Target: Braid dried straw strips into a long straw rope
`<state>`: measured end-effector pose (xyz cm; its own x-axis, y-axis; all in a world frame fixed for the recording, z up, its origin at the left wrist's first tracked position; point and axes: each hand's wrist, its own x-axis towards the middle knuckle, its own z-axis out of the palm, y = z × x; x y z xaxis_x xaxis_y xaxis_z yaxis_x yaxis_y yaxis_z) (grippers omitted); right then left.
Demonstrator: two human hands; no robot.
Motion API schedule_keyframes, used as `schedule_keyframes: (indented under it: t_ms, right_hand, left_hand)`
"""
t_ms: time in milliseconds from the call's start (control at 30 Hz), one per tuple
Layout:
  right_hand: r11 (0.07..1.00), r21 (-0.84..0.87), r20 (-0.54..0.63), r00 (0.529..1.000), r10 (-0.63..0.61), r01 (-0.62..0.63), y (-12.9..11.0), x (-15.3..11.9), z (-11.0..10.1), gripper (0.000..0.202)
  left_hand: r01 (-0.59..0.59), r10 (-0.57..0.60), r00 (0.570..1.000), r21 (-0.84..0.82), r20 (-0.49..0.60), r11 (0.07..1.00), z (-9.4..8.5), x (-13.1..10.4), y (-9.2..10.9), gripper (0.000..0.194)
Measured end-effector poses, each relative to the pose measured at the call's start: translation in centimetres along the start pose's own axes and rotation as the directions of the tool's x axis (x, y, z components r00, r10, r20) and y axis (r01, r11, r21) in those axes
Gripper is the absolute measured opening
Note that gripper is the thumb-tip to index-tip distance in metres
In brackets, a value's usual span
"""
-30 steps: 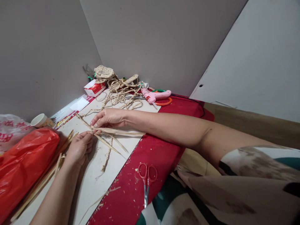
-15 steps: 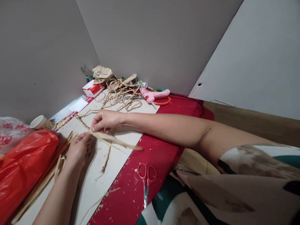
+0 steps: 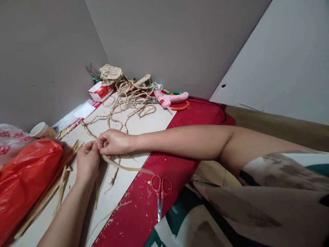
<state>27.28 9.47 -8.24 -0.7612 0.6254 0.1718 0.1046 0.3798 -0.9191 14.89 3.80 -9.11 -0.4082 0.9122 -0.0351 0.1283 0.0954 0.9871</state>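
My left hand and my right hand meet over the pale board, both closed in a pinch on a braided straw rope. From beneath my right hand a loose flat straw strip trails to the right. Another strip hangs down below my left hand. The exact spot between the fingertips is hidden. The braid runs up and back into a tangled pile of straw rope; one frayed end lies below my right wrist.
Red-handled scissors lie on the red cloth near my lap. At the back are a pink glue gun and a red-and-white box. On the left are a paper cup, a red plastic bag and straw strips.
My right hand has shifted slightly down, closer against my left hand. The loose strip has swung lower, and a strip now hangs below my left hand. The view has tilted a little.
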Motion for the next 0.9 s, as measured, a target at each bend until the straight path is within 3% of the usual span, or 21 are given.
schedule_keyframes:
  t_ms: [233,333,400,567,667,767,900]
  right_hand:
    - [0.996,-0.062,-0.084,0.994,-0.073,0.068,-0.4,-0.4,0.0,0.015]
    - [0.983,-0.126,-0.164,0.975,-0.151,0.131,-0.4,-0.5,-0.1,0.019]
    - [0.986,-0.115,-0.187,0.973,-0.139,0.119,-0.4,-0.4,-0.3,0.017]
    - [0.994,0.098,-0.06,0.997,0.05,-0.044,-0.6,-0.2,-1.0,0.014]
    - [0.988,0.088,0.079,0.99,0.119,-0.126,-0.6,-0.4,-1.2,0.022]
    - [0.993,0.056,0.189,0.978,0.089,-0.101,-0.4,-0.6,-1.2,0.016]
    - [0.999,0.042,0.054,0.998,-0.01,0.008,-0.4,-0.1,-1.7,0.009]
  left_hand:
    - [-0.018,0.017,0.999,-0.013,-0.041,1.0,0.1,0.2,0.1,0.029]
    - [0.021,-0.023,0.999,-0.046,-0.041,0.999,0.3,0.0,0.4,0.033]
    - [0.055,-0.059,0.996,-0.059,-0.062,0.997,0.4,-0.1,0.6,0.03]
    - [0.023,-0.029,0.998,-0.097,-0.054,0.995,0.4,0.1,0.4,0.021]
    - [0.021,-0.025,0.999,-0.116,-0.028,0.993,0.3,0.3,0.2,0.018]
    - [0.02,-0.024,0.999,-0.094,-0.039,0.995,0.2,0.3,0.2,0.018]
    - [0.038,-0.042,0.997,-0.057,-0.069,0.998,0.3,0.0,0.5,0.018]
